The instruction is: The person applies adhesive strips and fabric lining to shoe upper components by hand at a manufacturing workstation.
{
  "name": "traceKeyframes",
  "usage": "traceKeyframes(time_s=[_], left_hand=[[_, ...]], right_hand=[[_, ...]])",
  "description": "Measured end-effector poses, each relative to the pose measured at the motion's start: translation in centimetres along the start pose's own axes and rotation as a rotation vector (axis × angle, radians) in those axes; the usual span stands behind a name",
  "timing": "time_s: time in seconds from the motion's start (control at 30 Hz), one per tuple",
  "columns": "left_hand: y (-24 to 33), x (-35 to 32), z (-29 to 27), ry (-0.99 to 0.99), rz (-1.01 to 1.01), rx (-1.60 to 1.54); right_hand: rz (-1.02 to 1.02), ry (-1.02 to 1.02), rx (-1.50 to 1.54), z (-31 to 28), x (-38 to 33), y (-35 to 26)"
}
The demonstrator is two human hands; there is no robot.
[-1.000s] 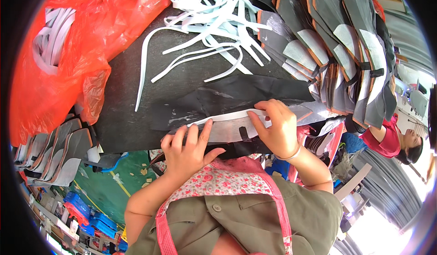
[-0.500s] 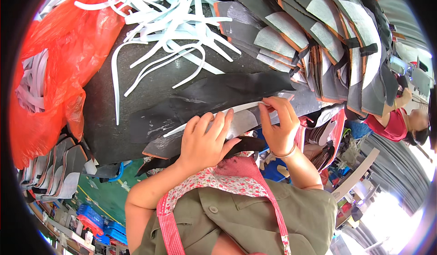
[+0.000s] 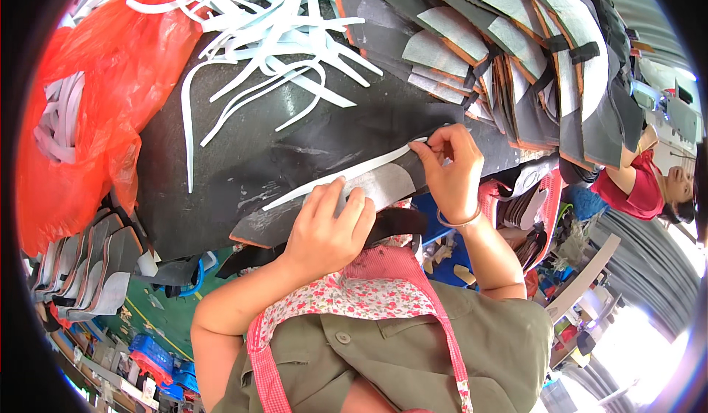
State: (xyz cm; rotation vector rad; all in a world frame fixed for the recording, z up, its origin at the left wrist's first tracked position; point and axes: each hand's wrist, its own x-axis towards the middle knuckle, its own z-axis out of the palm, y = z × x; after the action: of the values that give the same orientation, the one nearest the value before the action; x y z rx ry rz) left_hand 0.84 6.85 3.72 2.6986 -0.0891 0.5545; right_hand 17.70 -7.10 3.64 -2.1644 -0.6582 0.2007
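Note:
A long, narrow white strip (image 3: 346, 172) lies slantwise along the upper edge of a dark flat panel (image 3: 269, 223) that has a light grey patch (image 3: 387, 184). My right hand (image 3: 451, 166) pinches the strip's far right end between thumb and forefinger, its other fingers curled. Across the lower side of the panel rests my left hand (image 3: 330, 221), fingers apart and slightly bent, their tips on the panel and grey patch just below the strip. Black sheet material (image 3: 317, 144) lies under and behind the strip.
Loose white strips (image 3: 287, 44) are heaped at the back beside a red plastic bag (image 3: 96, 118). Overlapping dark panels with grey patches (image 3: 442, 51) pile up at the back right; more stand at the left (image 3: 99, 265). Another person (image 3: 638, 184) is at the far right.
My left fingers have drawn back from the strip onto the panel and grey patch. My right hand has shifted slightly up, still at the strip's end; more of the grey patch shows.

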Motion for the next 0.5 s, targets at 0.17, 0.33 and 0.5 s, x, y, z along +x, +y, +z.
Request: traceKeyframes(time_s=[0.17, 0.33, 0.5], left_hand=[[0.2, -0.5, -1.6, -0.197, 0.026, 0.042], [-1.3, -1.5, -3.6, -0.33, -0.012, -0.029], [1.3, 0.1, -1.6, -0.212, -0.032, -0.004]], right_hand=[[-0.05, -0.097, -0.098, -0.5, -0.9, -0.5], [-0.054, -0.203, -0.11, -0.7, -2.4, -1.0], [-0.119, -0.245, -0.259, -0.6, -2.1, -1.1]])
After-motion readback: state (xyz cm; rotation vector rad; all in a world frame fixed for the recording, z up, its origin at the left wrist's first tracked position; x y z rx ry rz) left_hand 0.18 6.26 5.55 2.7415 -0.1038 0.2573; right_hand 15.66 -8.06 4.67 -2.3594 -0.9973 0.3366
